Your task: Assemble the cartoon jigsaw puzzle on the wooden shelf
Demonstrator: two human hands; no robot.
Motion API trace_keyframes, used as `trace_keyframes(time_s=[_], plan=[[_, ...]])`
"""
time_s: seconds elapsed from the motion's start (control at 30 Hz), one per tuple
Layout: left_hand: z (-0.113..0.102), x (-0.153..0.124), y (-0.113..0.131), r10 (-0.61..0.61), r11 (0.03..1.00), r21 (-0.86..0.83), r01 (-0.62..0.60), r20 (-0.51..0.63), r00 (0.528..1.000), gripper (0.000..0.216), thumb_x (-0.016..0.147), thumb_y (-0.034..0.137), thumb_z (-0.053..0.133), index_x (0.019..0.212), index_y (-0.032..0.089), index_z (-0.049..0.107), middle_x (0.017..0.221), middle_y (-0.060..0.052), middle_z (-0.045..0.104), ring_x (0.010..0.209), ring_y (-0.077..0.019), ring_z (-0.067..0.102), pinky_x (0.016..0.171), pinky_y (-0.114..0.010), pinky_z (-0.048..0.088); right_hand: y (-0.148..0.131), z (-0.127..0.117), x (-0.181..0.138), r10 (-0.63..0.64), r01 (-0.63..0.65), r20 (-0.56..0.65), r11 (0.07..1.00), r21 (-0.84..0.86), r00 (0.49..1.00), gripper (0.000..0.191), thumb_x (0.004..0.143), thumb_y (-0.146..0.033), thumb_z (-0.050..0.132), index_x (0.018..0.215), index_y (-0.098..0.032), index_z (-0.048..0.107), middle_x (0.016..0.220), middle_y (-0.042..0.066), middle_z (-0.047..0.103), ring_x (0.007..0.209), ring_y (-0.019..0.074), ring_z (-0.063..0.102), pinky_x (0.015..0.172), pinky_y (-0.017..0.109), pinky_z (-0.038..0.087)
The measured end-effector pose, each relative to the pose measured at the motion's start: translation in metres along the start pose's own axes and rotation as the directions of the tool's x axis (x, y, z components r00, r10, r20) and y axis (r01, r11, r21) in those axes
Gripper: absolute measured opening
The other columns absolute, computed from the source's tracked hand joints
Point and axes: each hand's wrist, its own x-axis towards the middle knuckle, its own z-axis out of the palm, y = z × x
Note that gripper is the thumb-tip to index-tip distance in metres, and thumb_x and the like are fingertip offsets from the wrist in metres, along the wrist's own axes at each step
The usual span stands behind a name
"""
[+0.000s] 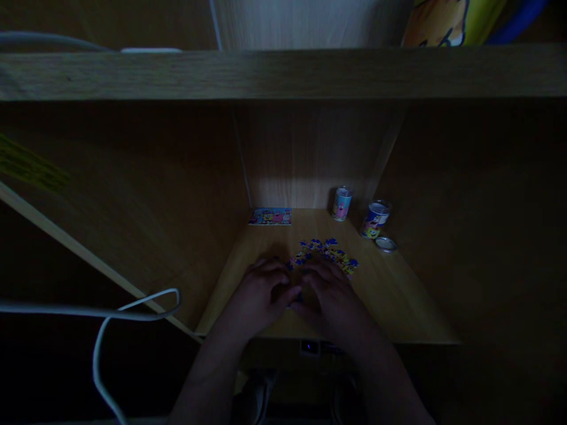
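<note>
My left hand [267, 289] and my right hand [326, 290] are close together over a wooden surface, fingers curled and thumbs nearly meeting. Between the thumbs a small blue puzzle piece [296, 303] shows in part, and both hands appear to grip it. The fingers hide most of what lies beneath them. Just beyond the fingertips spreads a loose pile of jigsaw puzzle pieces [316, 247], blue, yellow and pink. Some of the pile is covered by my right hand.
A cartoon picture card [271, 216] lies at the back left. Two cartoon-printed cans [341, 204] stand at the back right, beside a round lid [385, 244]. A wooden shelf edge [283, 75] crosses above. White cable [100, 348] hangs at left. Lighting is dim.
</note>
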Motion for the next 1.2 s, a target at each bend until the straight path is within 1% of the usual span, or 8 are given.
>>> trace_keyframes(time_s=[0.17,0.33,0.43,0.53,0.67,0.87,1.0,1.2], plan=[[-0.0002,0.0004,-0.0003,-0.016,0.998,-0.056,0.016,0.0,1.0,0.021,0.103,0.033,0.082,0.086,0.024,0.073,0.099,-0.001,0.078,0.102,-0.0249,0.071,0.092,-0.043,0.051,0.0018,0.0013,-0.0004,-0.016,0.016,0.0,1.0,0.004,1.0,0.03,0.096,-0.031,0.086,0.119,-0.025,0.068,0.143,0.011,0.073,0.154,0.0363,0.056,0.133,0.064,0.043],[-0.0023,0.0018,0.0034,-0.044,0.995,-0.093,0.042,-0.015,0.999,0.019,0.1,0.031,0.084,0.087,0.024,0.072,0.099,-0.001,0.079,0.102,-0.0248,0.072,0.093,-0.042,0.052,0.0009,0.0015,-0.002,-0.02,0.02,-0.003,1.0,0.002,1.0,0.039,0.097,-0.032,0.085,0.132,-0.024,0.067,0.151,0.012,0.07,0.157,0.0362,0.053,0.134,0.064,0.042],[-0.0042,0.0014,0.0054,-0.054,0.994,-0.097,0.052,-0.012,0.998,0.017,0.099,0.029,0.084,0.087,0.024,0.073,0.095,-0.001,0.079,0.1,-0.0248,0.072,0.091,-0.04,0.053,-0.0001,-0.0002,-0.0019,-0.023,0.023,0.006,1.0,-0.001,1.0,0.035,0.099,-0.031,0.083,0.131,-0.024,0.068,0.151,0.012,0.07,0.158,0.0356,0.052,0.134,0.062,0.041],[-0.0049,-0.0003,0.0048,-0.064,0.993,-0.102,0.064,0.001,0.998,0.015,0.101,0.03,0.082,0.089,0.025,0.074,0.089,0.0,0.079,0.094,-0.024,0.073,0.086,-0.038,0.053,-0.0002,-0.0027,-0.0002,-0.024,0.023,0.025,0.999,0.029,0.999,0.026,0.1,-0.029,0.082,0.122,-0.024,0.069,0.145,0.011,0.072,0.151,0.0338,0.057,0.131,0.062,0.044],[-0.0046,-0.0029,0.0024,-0.067,0.988,-0.14,0.07,0.021,0.998,0.007,0.097,0.026,0.084,0.095,0.027,0.077,0.094,0.001,0.082,0.092,-0.022,0.075,0.086,-0.036,0.056,0.0005,-0.0051,0.0027,-0.023,0.019,0.039,0.997,0.081,0.999,0.016,0.101,-0.026,0.08,0.112,-0.027,0.068,0.126,0.007,0.076,0.137,0.0313,0.065,0.123,0.06,0.05],[-0.0026,-0.0047,0.0007,-0.07,0.98,-0.184,0.074,0.025,0.997,0.014,0.094,0.014,0.08,0.098,0.027,0.079,0.098,0.002,0.084,0.093,-0.0202,0.076,0.085,-0.034,0.057,0.001,-0.0039,0.0044,-0.012,0.011,0.018,0.996,0.084,1.0,0.009,0.104,-0.026,0.076,0.104,-0.027,0.068,0.115,0.006,0.076,0.124,0.0294,0.068,0.115,0.055,0.054],[-0.0008,-0.0038,0.0,-0.066,0.972,-0.222,0.073,0.039,0.997,0.015,0.098,0.012,0.076,0.098,0.027,0.078,0.094,0.002,0.083,0.092,-0.019,0.076,0.083,-0.032,0.056,0.0009,-0.0029,0.0045,-0.011,0.009,0.015,0.997,0.081,1.0,0.01,0.105,-0.023,0.074,0.099,-0.026,0.067,0.11,0.004,0.075,0.12,0.0285,0.069,0.114,0.054,0.053],[-0.0049,-0.0015,0.0039,-0.107,0.95,-0.291,0.116,0.047,0.993,0.015,0.102,0.014,0.068,0.099,0.026,0.078,0.096,0.001,0.083,0.088,-0.0179,0.076,0.083,-0.03,0.059,-0.0015,-0.004,0.004,0.029,-0.03,0.007,0.996,0.081,1.0,0.013,0.104,-0.013,0.07,0.103,-0.025,0.066,0.111,0.004,0.074,0.12,0.0279,0.068,0.113,0.052,0.053]])
